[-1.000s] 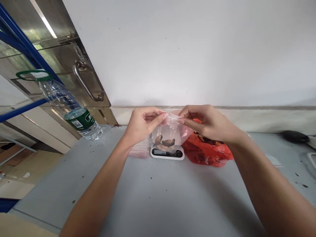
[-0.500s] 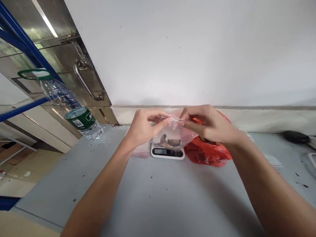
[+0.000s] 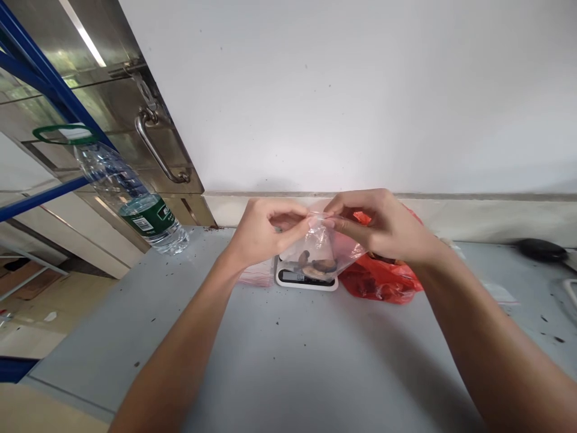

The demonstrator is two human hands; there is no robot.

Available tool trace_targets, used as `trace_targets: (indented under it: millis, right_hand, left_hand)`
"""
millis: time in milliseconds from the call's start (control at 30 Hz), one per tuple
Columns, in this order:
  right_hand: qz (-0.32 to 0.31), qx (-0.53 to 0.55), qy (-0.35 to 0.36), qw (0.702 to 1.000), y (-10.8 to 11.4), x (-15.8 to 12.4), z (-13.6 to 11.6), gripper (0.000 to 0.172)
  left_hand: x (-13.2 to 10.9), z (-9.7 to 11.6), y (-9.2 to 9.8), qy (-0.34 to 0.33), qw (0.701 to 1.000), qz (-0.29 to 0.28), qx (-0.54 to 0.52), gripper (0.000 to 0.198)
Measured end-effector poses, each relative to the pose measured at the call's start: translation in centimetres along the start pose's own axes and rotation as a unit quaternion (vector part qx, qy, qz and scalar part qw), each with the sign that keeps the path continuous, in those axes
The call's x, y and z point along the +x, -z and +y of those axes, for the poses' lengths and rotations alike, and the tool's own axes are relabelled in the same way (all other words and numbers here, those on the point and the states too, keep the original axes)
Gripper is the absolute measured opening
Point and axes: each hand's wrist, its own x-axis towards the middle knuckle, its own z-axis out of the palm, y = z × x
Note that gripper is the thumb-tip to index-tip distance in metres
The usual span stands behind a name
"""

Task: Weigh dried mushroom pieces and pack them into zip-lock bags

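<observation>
A clear zip bag (image 3: 325, 243) hangs by its top edge between my two hands, with a few brown dried pieces (image 3: 319, 267), perhaps mushroom slices, at its bottom. My left hand (image 3: 265, 231) pinches the left part of the bag's mouth. Close beside it, my right hand (image 3: 372, 224) pinches the same edge between thumb and fingers. Directly below and behind the bag is a white digital scale (image 3: 288, 283), its display partly covered by the bag. A red plastic bag (image 3: 381, 282) with brown contents lies beneath my right hand.
Flat plastic bags (image 3: 255, 275) lie left of the scale. A large water bottle (image 3: 146, 216) stands at the table's left side, near a metal door handle (image 3: 157, 150). A black object (image 3: 540, 249) lies far right. The white wall (image 3: 338, 108) bounds the grey table (image 3: 288, 355) behind.
The clear bag has shifted slightly and its contents now hang lower, over the scale's display and buttons. My fingertips have come closer together along the bag's mouth.
</observation>
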Motion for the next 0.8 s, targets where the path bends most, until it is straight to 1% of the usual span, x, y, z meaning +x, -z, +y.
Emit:
trace_targets:
  millis: [133,200,333,500,667,800]
  right_hand:
    - [0.001,0.021,-0.031,0.999,-0.1,0.0,-0.2,0.026]
    - [-0.001,0.019,-0.03,0.999,-0.2,0.0,-0.2,0.028]
    - [-0.011,-0.002,-0.009,1.0,-0.1,0.0,0.0,0.026]
    - [-0.028,0.019,-0.036,0.999,0.6,-0.1,0.2,0.026]
    - [-0.039,-0.006,-0.021,0.999,1.8,-0.2,0.8,0.028]
    - [-0.044,-0.018,-0.042,0.998,2.6,-0.3,1.3,0.03]
  left_hand:
    - [0.0,0.1,0.2,-0.013,0.999,-0.006,0.033,0.016]
    - [0.0,0.1,0.3,-0.025,0.999,-0.007,0.043,0.017]
    - [-0.1,0.2,0.4,-0.044,0.997,-0.002,0.067,0.017]
    - [0.1,0.3,0.8,-0.073,0.995,0.012,0.073,0.018]
    - [0.2,0.1,2.1,-0.048,0.994,0.033,0.09,0.02]
    - [0.2,0.1,2.5,-0.031,0.994,0.03,0.096,0.018]
